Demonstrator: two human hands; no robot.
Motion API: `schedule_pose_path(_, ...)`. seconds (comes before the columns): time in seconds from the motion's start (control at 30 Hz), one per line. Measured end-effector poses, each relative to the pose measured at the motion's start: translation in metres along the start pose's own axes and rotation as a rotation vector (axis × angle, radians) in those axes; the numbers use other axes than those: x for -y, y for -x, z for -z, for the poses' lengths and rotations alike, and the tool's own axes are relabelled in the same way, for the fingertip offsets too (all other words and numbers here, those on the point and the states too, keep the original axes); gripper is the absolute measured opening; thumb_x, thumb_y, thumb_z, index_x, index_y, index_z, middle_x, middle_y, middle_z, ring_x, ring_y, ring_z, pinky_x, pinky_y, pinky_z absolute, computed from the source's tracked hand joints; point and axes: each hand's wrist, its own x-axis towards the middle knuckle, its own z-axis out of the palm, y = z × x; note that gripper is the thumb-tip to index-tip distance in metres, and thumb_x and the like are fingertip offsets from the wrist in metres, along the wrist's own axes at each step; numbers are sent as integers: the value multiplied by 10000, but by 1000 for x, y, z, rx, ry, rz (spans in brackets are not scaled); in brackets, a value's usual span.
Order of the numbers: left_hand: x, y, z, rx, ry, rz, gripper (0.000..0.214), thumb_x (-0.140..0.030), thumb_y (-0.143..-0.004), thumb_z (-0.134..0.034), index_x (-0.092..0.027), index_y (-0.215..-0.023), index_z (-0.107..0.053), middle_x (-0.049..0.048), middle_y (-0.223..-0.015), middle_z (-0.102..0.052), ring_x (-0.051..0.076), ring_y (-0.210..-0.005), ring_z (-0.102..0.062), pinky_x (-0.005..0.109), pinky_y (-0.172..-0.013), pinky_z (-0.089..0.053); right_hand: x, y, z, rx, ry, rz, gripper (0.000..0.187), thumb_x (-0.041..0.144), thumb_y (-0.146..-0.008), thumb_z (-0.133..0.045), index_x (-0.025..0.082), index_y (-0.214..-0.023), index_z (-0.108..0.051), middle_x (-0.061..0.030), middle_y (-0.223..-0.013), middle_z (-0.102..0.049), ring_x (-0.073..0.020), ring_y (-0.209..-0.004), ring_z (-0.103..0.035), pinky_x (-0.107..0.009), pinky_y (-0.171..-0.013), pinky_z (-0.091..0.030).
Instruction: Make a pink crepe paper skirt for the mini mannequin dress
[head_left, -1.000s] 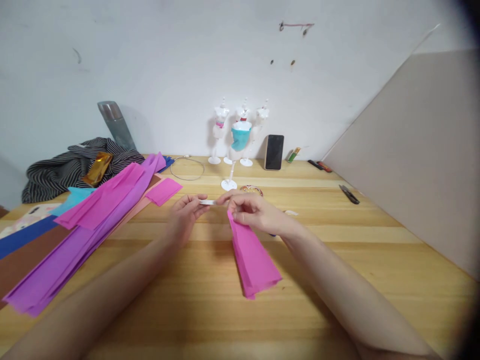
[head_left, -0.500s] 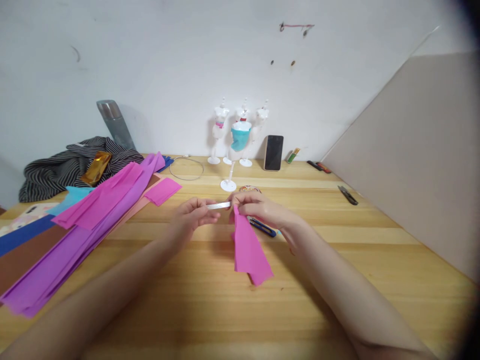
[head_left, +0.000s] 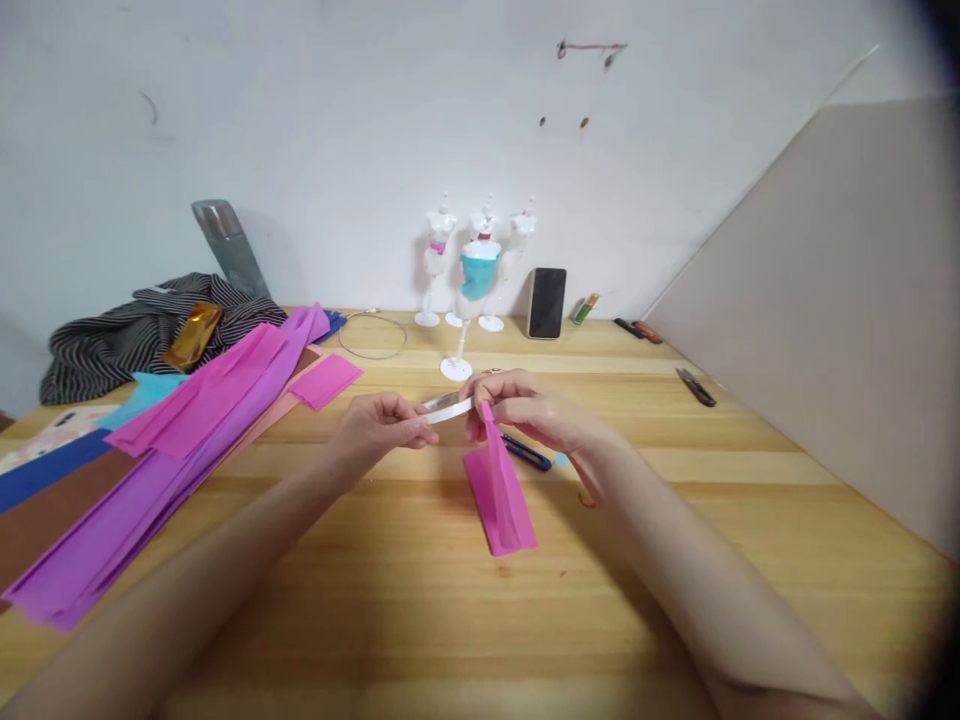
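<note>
My left hand [head_left: 382, 425] is closed, pinching one end of a thin white strip [head_left: 448, 409]. My right hand [head_left: 525, 412] is closed too, gripping the narrow top of a folded pink paper piece [head_left: 499, 495] and the strip's other end. The pink paper hangs down with its wide end near the wooden table [head_left: 420, 600]. A blue-handled tool [head_left: 526, 453] lies on the table just behind my right hand.
Long purple and pink paper sheets [head_left: 172, 450] spread across the left. A striped cloth [head_left: 142, 335] and a grey flask [head_left: 225, 245] sit at back left. Small white mannequin stands [head_left: 472, 265], a phone [head_left: 547, 303], a wire ring [head_left: 373, 337] and snips [head_left: 697, 388] lie farther back. A grey board [head_left: 840, 300] leans at right.
Both hands have risen slightly and the white strip stretched longer between them. The pink paper has lifted off the table and its lower end swung nearer to my hands, uncovering the blue-handled tool.
</note>
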Motion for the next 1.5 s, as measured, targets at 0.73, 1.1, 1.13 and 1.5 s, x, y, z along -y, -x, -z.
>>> schedule_pose_path(0.73,11,0,24,419,-192,-80,347,-464,-827,-595,-122,-823,-647,-4,-492,-602,92,-411,-563,189,-444,-432,-7,0,3,160,-247,9,26,107,-633,-581,108,-633,-607,-127,-968,-681,-194,-627,-695,-287,-574,-521)
schedule_pose_path(1.1,12,0,24,243,-308,-110,345,-451,-794,-589,-113,-782,-653,-79,-375,-416,44,-315,-344,180,-376,-205,5,4,0,-35,92,8,55,166,-665,-587,137,-626,-560,-129,-1178,-630,-104,-627,-544,-246,-542,-417)
schedule_pose_path(1.13,11,0,23,212,-340,-116,338,-447,-793,-583,-117,-765,-650,-83,-371,-401,42,-314,-335,180,-374,-197,7,5,-1,-78,159,24,59,170,-672,-584,141,-627,-560,-115,-1143,-639,-102,-638,-529,-236,-538,-395)
schedule_pose_path(1.5,-3,7,6,132,-496,-170,284,-329,-800,-532,-110,-850,-706,-71,-417,-433,56,-375,-396,181,-435,-297,5,5,-27,-141,535,21,101,196,-739,-537,165,-645,-558,38,-562,-476,-90,-517,-420,-224,-484,-325)
